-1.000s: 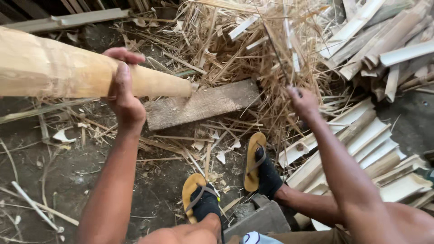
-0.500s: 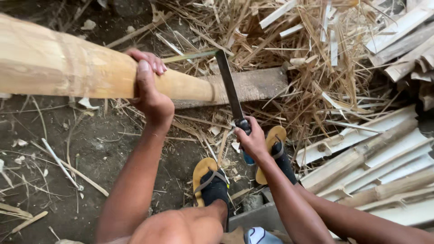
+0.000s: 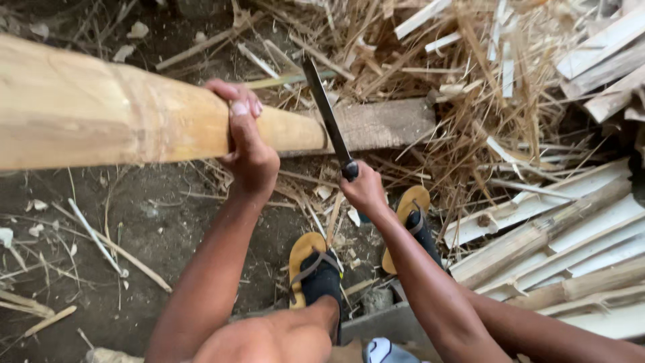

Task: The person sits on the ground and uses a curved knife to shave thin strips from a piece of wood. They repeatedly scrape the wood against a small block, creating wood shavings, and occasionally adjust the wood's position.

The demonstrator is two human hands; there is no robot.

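A thick, stiff, likely heavy bamboo pole [image 3: 121, 111] is gripped by left-hand [image 3: 247, 144] fingers; right hand [image 3: 363, 189] is clamped on a knife [image 3: 327, 117] handle.

Bamboo pole [image 3: 121, 111]: pale tan-yellow, darker brown band beside the left hand [image 3: 247, 144]. Knife [image 3: 328, 115] blade dark grey, black handle. Sandals [image 3: 309, 265] below the pole: mustard-yellow soles, black straps; plank [image 3: 383, 124] grey-brown.

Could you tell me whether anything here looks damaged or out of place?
Nothing stands out. The left hand grips the bamboo pole, the right hand holds the knife, and split strips litter the ground.
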